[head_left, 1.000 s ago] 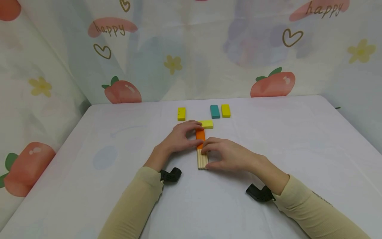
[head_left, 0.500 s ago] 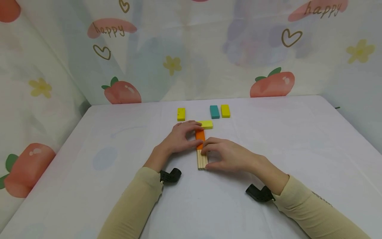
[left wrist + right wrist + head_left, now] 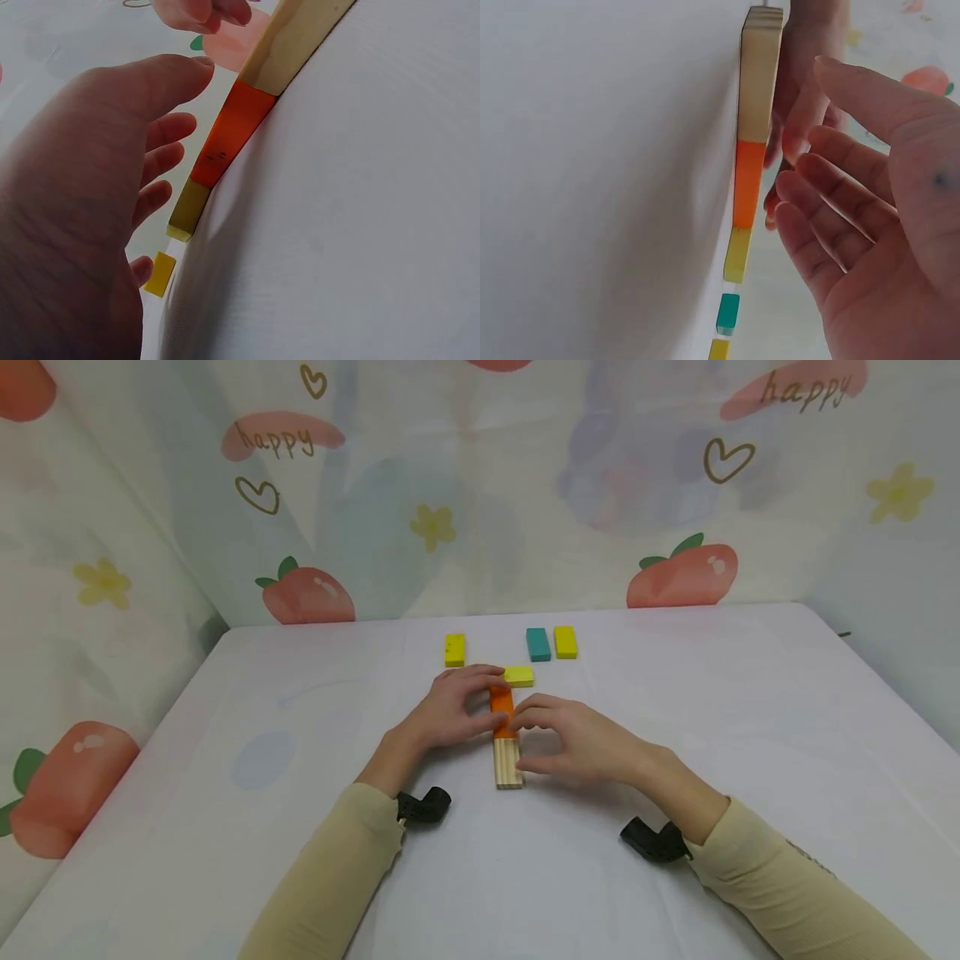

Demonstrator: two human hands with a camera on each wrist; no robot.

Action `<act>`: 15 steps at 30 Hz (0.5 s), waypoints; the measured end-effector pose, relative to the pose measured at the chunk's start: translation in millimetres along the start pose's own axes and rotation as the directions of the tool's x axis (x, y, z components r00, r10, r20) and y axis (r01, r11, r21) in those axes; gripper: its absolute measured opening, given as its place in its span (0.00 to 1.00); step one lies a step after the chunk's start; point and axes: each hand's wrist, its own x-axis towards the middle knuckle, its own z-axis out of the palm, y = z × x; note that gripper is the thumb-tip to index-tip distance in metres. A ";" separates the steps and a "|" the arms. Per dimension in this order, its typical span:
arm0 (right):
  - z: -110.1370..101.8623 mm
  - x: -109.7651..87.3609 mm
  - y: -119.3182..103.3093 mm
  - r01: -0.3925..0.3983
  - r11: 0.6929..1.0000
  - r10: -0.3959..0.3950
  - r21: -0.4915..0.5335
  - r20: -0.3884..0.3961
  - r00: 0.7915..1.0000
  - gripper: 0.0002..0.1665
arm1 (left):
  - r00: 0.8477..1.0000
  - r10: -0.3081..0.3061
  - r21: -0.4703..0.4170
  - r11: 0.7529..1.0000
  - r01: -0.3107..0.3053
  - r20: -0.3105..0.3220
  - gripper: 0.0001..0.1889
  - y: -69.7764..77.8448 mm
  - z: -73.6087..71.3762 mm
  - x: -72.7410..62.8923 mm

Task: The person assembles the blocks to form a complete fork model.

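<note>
An orange block and a plain wooden block lie end to end on the white table, forming a strip. Across the far end of the orange one lies a yellow block. My left hand is over the orange block from the left, thumb and fingers spread; a gap shows beside its fingers in the left wrist view. On the right, my right hand hovers by the wooden block with loosely bent fingers, and in the right wrist view its fingers stand apart from the strip.
Beyond the strip, a yellow block lies on the left, with a teal block and another yellow block side by side on the right. A printed cloth backdrop rises behind the table.
My right hand has let go of the wooden block and lifted slightly away from it. The left hand stays nearly where it was, and the blocks keep their arrangement.
</note>
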 end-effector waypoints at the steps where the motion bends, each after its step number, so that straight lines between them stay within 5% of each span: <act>1: -0.8 0.3 0.8 -0.009 1.000 0.009 -0.001 -0.007 1.000 0.20 | 1.000 0.002 0.000 1.000 -0.002 0.002 0.24 -0.1 -0.4 -0.8; 15: -15.6 6.7 17.3 -0.003 1.000 0.006 0.021 -0.114 0.993 0.21 | 0.999 0.030 0.034 0.999 -0.031 0.035 0.26 -2.2 -3.5 -9.1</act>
